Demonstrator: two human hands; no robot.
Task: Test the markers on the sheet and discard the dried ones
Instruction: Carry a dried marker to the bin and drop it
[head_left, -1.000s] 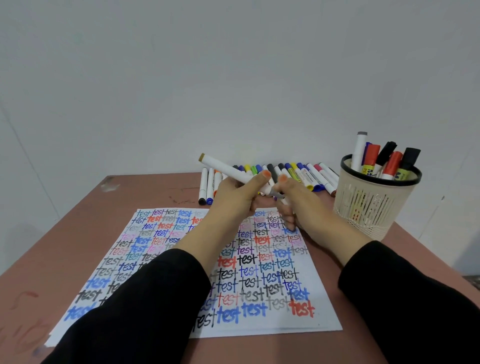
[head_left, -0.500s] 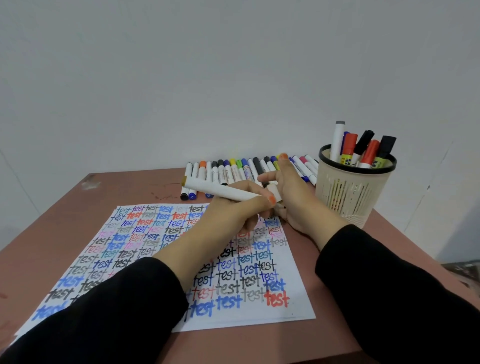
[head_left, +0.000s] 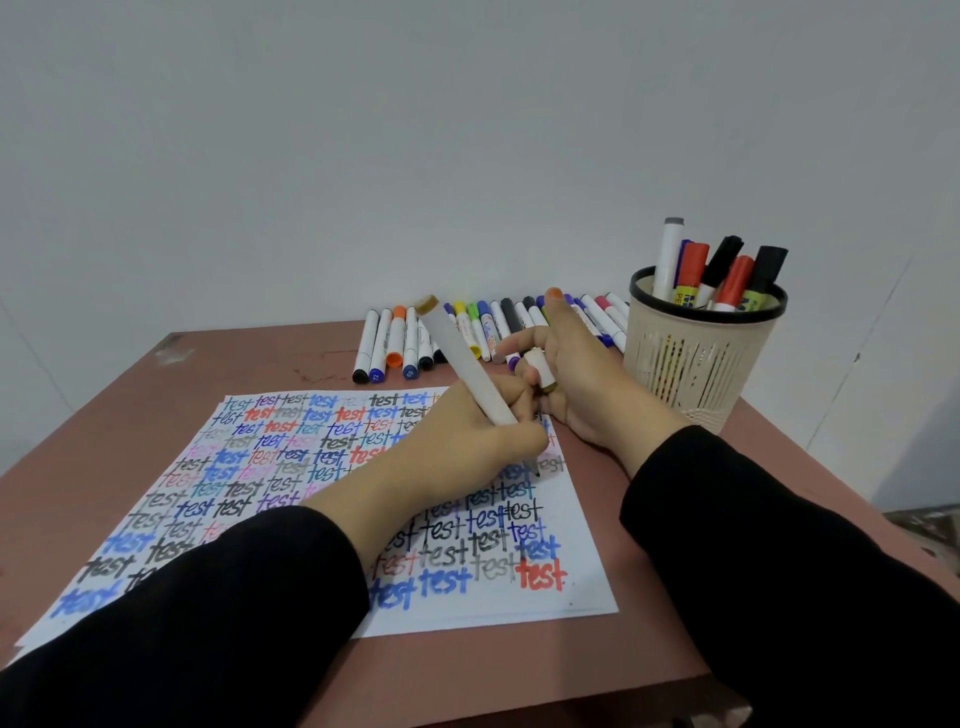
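The word "test" fills the sheet (head_left: 291, 467) in rows, in blue, black, red, grey, purple and pink. The yellow label (head_left: 684, 297) of a marker (head_left: 693, 262) in the basket (head_left: 701, 364) bears print, mostly hidden by the rim.

We see a white marker (head_left: 467, 364) tilted, tip on the word-covered sheet (head_left: 582, 592). Capped markers (head_left: 397, 338) line the desk's (head_left: 234, 358) far edge.
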